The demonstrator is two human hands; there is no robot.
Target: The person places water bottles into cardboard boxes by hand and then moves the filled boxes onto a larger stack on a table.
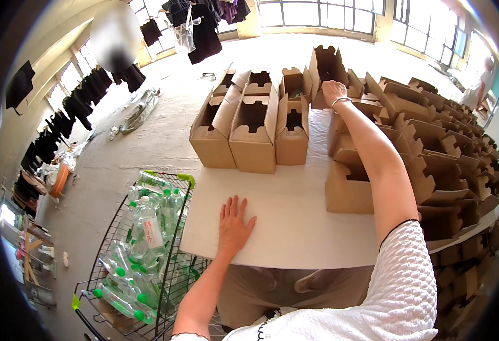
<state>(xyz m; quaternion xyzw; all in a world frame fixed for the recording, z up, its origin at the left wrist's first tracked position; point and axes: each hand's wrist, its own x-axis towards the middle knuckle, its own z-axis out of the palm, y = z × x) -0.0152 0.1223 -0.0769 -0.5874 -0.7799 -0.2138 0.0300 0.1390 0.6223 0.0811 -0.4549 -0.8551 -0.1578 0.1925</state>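
Cardboard carton (327, 67) at one o'clock is gripped by the right hand (333, 91); the left hand (233, 226) lies flat, fingers spread, near the white table's (295, 227) six-o'clock edge.

The table (283, 216) was plain white, and everything else is placed from it. On its far half stood open cardboard boxes (253, 131) in even tan-brown — the same brown ran through the heap of boxes (448, 153) off its right edge. Left of the table, a black wire cart (107, 250) with lime-green handle grips held clear bottles (147, 227) with green caps. Nearest its front edge, the sleeve (400, 284) was white — a fine raised texture. Beyond the table hung black garments (204, 34).
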